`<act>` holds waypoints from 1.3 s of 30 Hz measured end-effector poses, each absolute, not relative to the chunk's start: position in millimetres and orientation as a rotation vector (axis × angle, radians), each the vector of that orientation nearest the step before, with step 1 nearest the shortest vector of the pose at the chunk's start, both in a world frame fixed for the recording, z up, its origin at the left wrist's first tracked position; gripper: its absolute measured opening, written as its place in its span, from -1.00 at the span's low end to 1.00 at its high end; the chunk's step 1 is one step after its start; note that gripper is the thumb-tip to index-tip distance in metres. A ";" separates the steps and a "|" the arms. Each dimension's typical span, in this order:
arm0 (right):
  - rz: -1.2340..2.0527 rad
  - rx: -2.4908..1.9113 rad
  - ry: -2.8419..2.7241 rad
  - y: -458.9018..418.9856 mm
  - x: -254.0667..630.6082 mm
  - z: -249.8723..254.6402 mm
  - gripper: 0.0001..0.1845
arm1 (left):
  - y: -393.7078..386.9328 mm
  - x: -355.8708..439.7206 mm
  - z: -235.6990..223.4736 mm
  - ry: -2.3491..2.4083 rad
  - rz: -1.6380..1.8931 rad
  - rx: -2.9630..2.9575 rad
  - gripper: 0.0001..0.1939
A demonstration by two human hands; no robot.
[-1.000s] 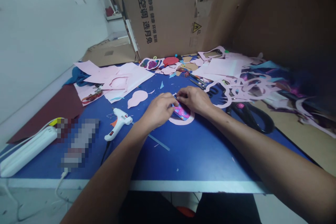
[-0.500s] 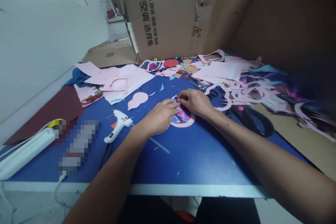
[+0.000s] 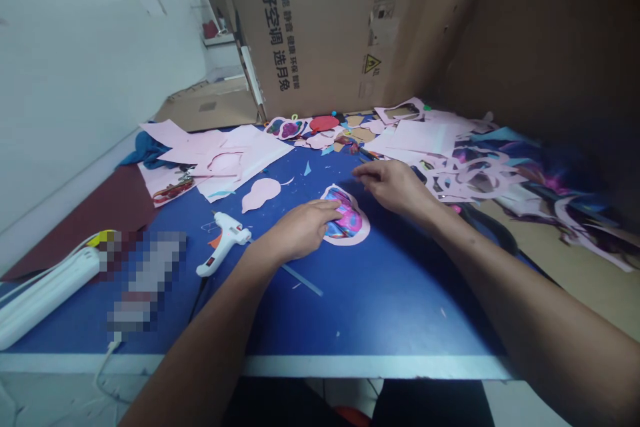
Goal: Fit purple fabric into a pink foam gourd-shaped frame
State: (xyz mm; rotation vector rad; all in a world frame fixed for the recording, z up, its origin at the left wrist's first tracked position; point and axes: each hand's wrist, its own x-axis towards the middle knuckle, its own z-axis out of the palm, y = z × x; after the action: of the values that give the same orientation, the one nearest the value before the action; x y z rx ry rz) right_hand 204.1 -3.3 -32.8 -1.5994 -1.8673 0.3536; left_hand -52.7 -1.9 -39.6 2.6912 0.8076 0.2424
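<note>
A rounded pink paper cutout (image 3: 361,235) lies on the blue table, with a shiny blue, pink and purple piece (image 3: 353,220) on top of it. My left hand (image 3: 305,227) rests on its left side, fingers stretched out and pressing lightly on the shiny piece. To the upper right, my right hand (image 3: 395,187) hovers apart from the cutout. Its fingers reach left, loosely bent, and nothing shows in them. Dark scissors lie partly hidden behind and under that hand and forearm. A white glue gun (image 3: 225,240) lies left of my left forearm.
A plain pink leaf-like cutout (image 3: 263,193) lies beyond the glue gun. Pink sheets (image 3: 255,147) and paper scraps (image 3: 425,137) cover the back. A large cardboard box (image 3: 330,33) stands behind. At left are a white power strip (image 3: 55,293) and a glue stick (image 3: 303,279) nearer the middle.
My right hand has let go of the cutout's upper edge and moved up and right, uncovering more of the shiny piece. My left hand stays on the cutout.
</note>
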 end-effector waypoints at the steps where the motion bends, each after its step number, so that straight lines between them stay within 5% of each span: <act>1: 0.322 -1.506 -1.950 -5.5 204.4 -31.3 -0.56 | -1.9 -52.8 -39.4 0.806 0.247 2.693 -0.45; 10: 0.147 -1.188 -2.519 -8.1 200.6 -44.8 -0.50 | -1.8 -51.2 -40.4 0.805 0.280 2.702 -0.48; 39: -0.009 -1.370 -2.474 -4.2 197.4 -56.5 -0.53 | -4.0 -51.8 -39.0 0.723 0.280 2.732 -0.44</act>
State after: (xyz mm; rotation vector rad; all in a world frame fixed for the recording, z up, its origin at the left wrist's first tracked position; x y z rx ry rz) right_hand 197.4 -4.2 -56.5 -1.3704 -2.4739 -0.0086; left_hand -51.8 -4.0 -39.0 2.7322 0.7227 0.2795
